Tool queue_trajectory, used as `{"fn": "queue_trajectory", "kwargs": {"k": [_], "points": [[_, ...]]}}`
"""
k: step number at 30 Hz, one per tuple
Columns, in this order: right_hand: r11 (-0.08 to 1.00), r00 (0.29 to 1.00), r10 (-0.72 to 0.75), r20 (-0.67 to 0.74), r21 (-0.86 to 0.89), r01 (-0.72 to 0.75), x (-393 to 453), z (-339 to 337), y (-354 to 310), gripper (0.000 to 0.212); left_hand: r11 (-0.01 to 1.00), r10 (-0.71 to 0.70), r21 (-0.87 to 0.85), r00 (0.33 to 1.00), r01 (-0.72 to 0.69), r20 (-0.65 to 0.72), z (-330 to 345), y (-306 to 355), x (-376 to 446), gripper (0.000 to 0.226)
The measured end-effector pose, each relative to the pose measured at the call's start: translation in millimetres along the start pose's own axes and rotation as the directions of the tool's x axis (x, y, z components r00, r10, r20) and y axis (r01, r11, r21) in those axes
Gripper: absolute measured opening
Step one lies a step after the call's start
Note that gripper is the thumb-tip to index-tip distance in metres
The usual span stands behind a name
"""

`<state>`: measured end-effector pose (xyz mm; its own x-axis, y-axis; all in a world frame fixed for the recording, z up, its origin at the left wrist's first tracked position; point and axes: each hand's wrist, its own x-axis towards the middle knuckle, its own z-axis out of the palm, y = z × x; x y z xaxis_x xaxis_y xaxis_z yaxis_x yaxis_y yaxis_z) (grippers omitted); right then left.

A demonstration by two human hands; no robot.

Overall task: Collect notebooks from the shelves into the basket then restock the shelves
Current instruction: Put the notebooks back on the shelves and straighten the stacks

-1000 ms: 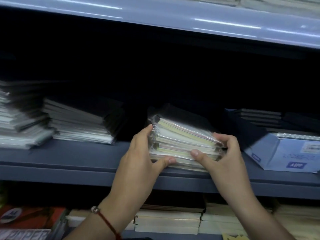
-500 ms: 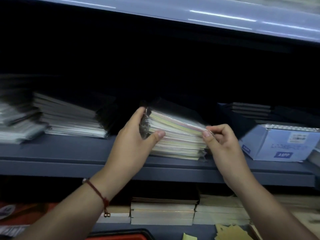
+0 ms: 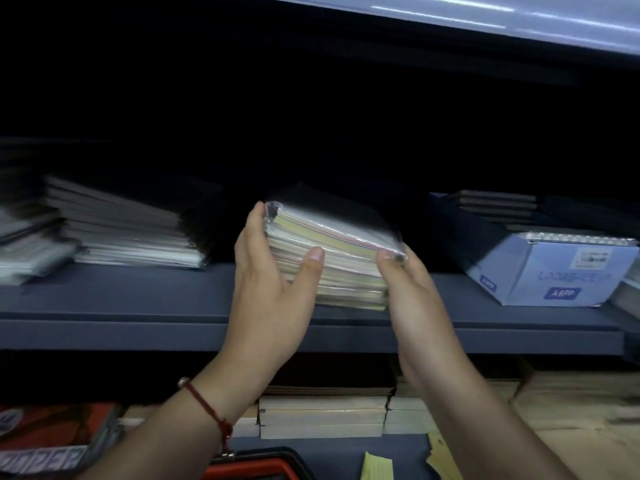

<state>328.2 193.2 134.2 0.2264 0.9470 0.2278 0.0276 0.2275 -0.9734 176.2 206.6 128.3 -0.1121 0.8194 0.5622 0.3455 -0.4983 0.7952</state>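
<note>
A stack of plastic-wrapped notebooks (image 3: 339, 258) with pastel page edges sits on the dark blue shelf (image 3: 138, 306), its top tilted up at the back. My left hand (image 3: 273, 282) grips the stack's left end, thumb across the front and fingers behind the corner. My right hand (image 3: 408, 282) pinches the top right corner of the upper notebooks. The red rim of the basket (image 3: 263, 465) shows at the bottom edge, below my left wrist.
Another notebook pile (image 3: 128, 230) lies left of the held stack, with a blurred pile (image 3: 24, 244) further left. A light blue box (image 3: 554, 268) stands at the right. Cream pads (image 3: 322, 417) fill the lower shelf. The upper shelf edge (image 3: 519, 19) overhangs.
Both hands have shifted up the stack: the left thumb moved from the bottom front to the middle, the right hand from the side to the top corner. The view has pulled back slightly.
</note>
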Motion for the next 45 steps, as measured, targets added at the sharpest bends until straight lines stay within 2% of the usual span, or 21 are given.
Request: {"fn": "queue_trajectory", "kwargs": {"k": [5, 9, 13, 15, 17, 18, 22, 26, 28, 30, 33, 35, 37, 38, 39, 40, 41, 42, 43, 45], "points": [[0.999, 0.999, 0.033, -0.02, 0.019, -0.033, 8, -11, -2, 0.047, 0.999, 0.013, 0.045, 1.0, -0.014, 0.024, -1, -4, -2, 0.09], [0.995, 1.0, 0.022, -0.018, -0.097, -0.024, 13, -18, -1, 0.045, 0.981, 0.068, 0.175, 0.995, -0.081, 0.074, -1, -5, -8, 0.094], [0.968, 0.963, -0.026, 0.269, -0.233, 0.091, 17, -42, -13, 0.045, 0.973, 0.068, 0.21, 0.987, -0.099, 0.147, -19, -8, 1, 0.094], [0.939, 0.935, -0.014, 0.355, -0.316, 0.134, 19, -50, -14, 0.057, 0.979, 0.017, 0.197, 0.979, -0.058, 0.201, -30, -12, 9, 0.096], [0.9, 0.949, -0.028, 0.313, -0.405, 0.16, 23, -50, -9, 0.072, 0.981, -0.023, 0.192, 0.978, -0.017, 0.208, -33, -14, 13, 0.096], [0.88, 0.964, -0.053, 0.259, -0.444, 0.168, 25, -48, -5, 0.073, 0.98, -0.027, 0.198, 0.982, -0.011, 0.187, -31, -14, 13, 0.096], [0.859, 0.981, -0.16, 0.109, -0.475, 0.193, 27, -39, -1, 0.049, 0.974, -0.008, 0.227, 0.994, -0.016, 0.105, -19, -12, 10, 0.093], [0.926, 0.981, -0.093, 0.171, -0.346, 0.149, 25, -44, -5, 0.044, 0.98, 0.003, 0.197, 0.993, -0.027, 0.122, -21, -13, 10, 0.087], [0.935, 0.975, -0.058, 0.214, -0.33, 0.128, 23, -47, -5, 0.051, 0.986, -0.012, 0.166, 0.985, -0.017, 0.172, -25, -14, 10, 0.088], [0.905, 0.978, -0.082, 0.194, -0.395, 0.154, 22, -46, -5, 0.048, 0.984, -0.005, 0.175, 0.983, -0.027, 0.182, -25, -16, 10, 0.086], [0.837, 0.976, -0.163, 0.143, -0.503, 0.214, 24, -39, -4, 0.031, 0.971, 0.033, 0.232, 0.99, -0.065, 0.137, -20, -16, 10, 0.083], [0.834, 0.98, -0.158, 0.122, -0.514, 0.198, 25, -37, -4, 0.042, 0.957, 0.011, 0.284, 0.989, -0.052, 0.145, -18, -15, 9, 0.089], [0.785, 0.978, -0.152, 0.14, -0.585, 0.205, 17, -41, -4, 0.069, 0.877, 0.052, 0.462, 0.982, -0.131, 0.181, -25, -14, 3, 0.097], [0.704, 0.962, -0.21, 0.172, -0.656, 0.271, 9, -44, -4, 0.074, 0.778, 0.174, 0.568, 0.961, -0.267, 0.214, -30, -15, 0, 0.097], [0.537, 0.908, -0.319, 0.271, -0.738, 0.408, 0, -47, -5, 0.073, 0.632, 0.347, 0.63, 0.892, -0.451, 0.29, -34, -18, 1, 0.091], [0.304, 0.81, -0.41, 0.418, -0.775, 0.554, -6, -50, -7, 0.067, 0.426, 0.508, 0.634, 0.751, -0.645, 0.422, -38, -20, 6, 0.079], [0.045, 0.676, -0.441, 0.591, -0.738, 0.674, -8, -54, -6, 0.06, 0.213, 0.58, 0.568, 0.571, -0.795, 0.582, -42, -22, 14, 0.07], [-0.159, 0.559, -0.378, 0.738, -0.647, 0.746, -5, -58, -4, 0.055, 0.03, 0.569, 0.459, 0.393, -0.888, 0.722, -47, -23, 25, 0.062], [-0.259, 0.516, -0.26, 0.816, -0.573, 0.777, 0, -62, -3, 0.054, -0.108, 0.507, 0.346, 0.247, -0.932, 0.826, -51, -23, 39, 0.056], [-0.277, 0.548, -0.025, 0.836, -0.532, 0.8, 11, -66, -6, 0.057, -0.276, 0.378, 0.183, 0.068, -0.944, 0.923, -58, -19, 69, 0.054]]}}
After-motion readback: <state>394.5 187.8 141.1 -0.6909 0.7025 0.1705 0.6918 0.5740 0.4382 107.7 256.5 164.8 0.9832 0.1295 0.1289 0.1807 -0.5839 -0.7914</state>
